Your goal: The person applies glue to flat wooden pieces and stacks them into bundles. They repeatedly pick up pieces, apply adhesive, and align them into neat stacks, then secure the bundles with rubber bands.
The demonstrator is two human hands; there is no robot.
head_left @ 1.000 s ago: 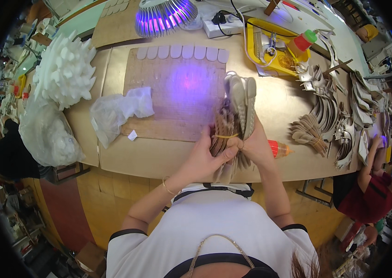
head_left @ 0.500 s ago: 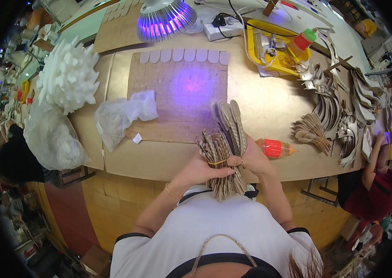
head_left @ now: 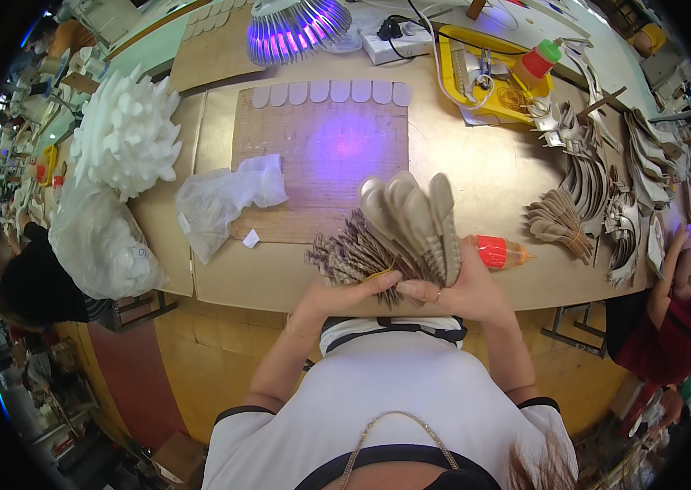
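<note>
Above the near table edge, my left hand (head_left: 333, 296) is closed round a bundle of narrow braided-looking strips (head_left: 351, 253), with a yellow rubber band near its thumb. My right hand (head_left: 480, 286) grips a fan of beige strap pieces (head_left: 407, 216) with rounded ends and patterned edges. Both thumbs come close together at the lower ends, where the two bunches meet. Whether the band also passes round the beige pieces is hidden. Just beyond my right fingers lies an orange bottle (head_left: 494, 251) with a red label.
A lit lamp (head_left: 296, 31) shines violet on a cardboard sheet (head_left: 321, 188) edged with a row of pale tabs (head_left: 340, 91). White foam pieces (head_left: 125, 135) and plastic bags (head_left: 235, 196) lie left. A yellow tray (head_left: 488, 110) and strap bundles (head_left: 559, 222) lie right. Co-workers sit both sides.
The beige pieces have fanned out wider and the braided-looking strips have tilted left. My hands have spread slightly apart, the right moving right. The view has shifted a little.
</note>
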